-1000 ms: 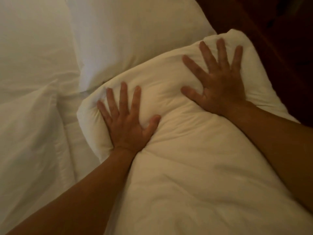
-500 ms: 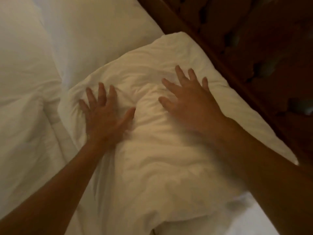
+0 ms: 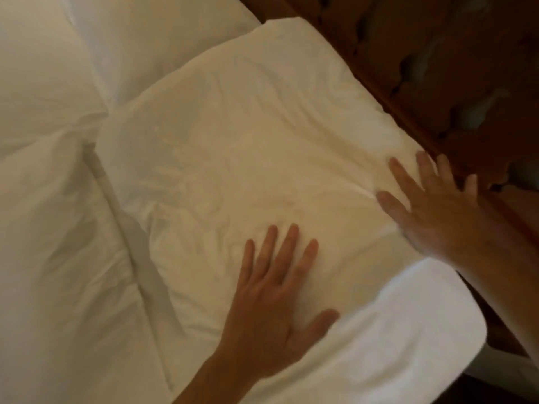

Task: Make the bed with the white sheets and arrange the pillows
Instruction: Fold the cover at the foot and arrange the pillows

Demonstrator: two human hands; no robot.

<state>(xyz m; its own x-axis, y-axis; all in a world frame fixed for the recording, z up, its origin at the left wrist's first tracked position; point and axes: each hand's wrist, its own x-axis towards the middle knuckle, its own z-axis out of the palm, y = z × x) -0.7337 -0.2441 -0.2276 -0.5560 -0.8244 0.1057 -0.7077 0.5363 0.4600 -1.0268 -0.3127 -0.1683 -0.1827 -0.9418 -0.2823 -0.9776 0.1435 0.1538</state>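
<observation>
A cream-white pillow point(image 3: 248, 147) lies flat and creased in the middle of the view, its right edge along the dark wooden headboard point(image 3: 437, 68). My left hand point(image 3: 277, 301) lies flat on the pillow's near part, fingers straight and spread. Blurred by motion, my right hand point(image 3: 434, 211) rests with fingers spread on the pillow's right edge beside the headboard. A second white pillow point(image 3: 151, 39) lies beyond, at the top. White sheets point(image 3: 52, 228) cover the bed on the left.
The mattress corner point(image 3: 408, 345) in a brighter white sheet shows under the pillow at the lower right. The carved wooden headboard runs diagonally down the right side. A fold in the sheets point(image 3: 128, 228) runs along the pillow's left edge.
The pillow has flattened out and now lies lower on the bed. Both hands slid back toward me over it, the right one out to the headboard edge. The view shifted left.
</observation>
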